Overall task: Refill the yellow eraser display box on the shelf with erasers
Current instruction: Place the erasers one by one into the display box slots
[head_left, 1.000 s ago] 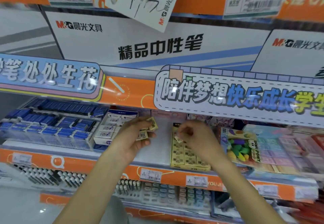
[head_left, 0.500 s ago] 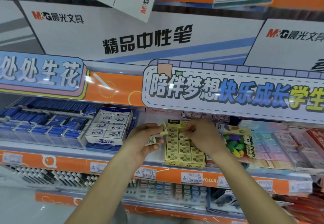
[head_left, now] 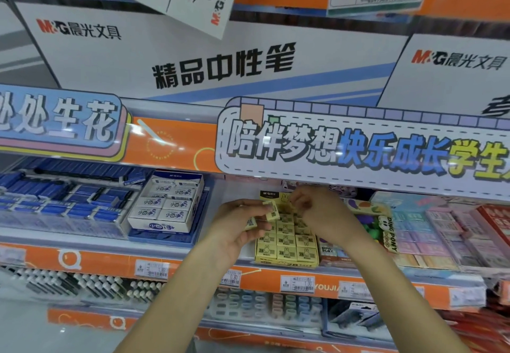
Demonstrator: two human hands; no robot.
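The yellow eraser display box stands on the middle shelf, packed with rows of yellow rabbit-print erasers. My left hand hovers just left of the box and grips a few loose yellow erasers, one pinched at the fingertips, another lower by the palm. My right hand reaches over the back rows of the box, fingers bent down onto the erasers there. Whether it pinches one is hidden by its fingers.
A white eraser box sits to the left, with blue eraser trays beyond it. A colourful Ding Pony box and pastel boxes crowd the right. An overhanging shelf banner is just above the hands. Price tags line the shelf edge.
Both hands have moved closer together over the back of the yellow box. The left hand has shifted right toward the box. The camera has come nearer.
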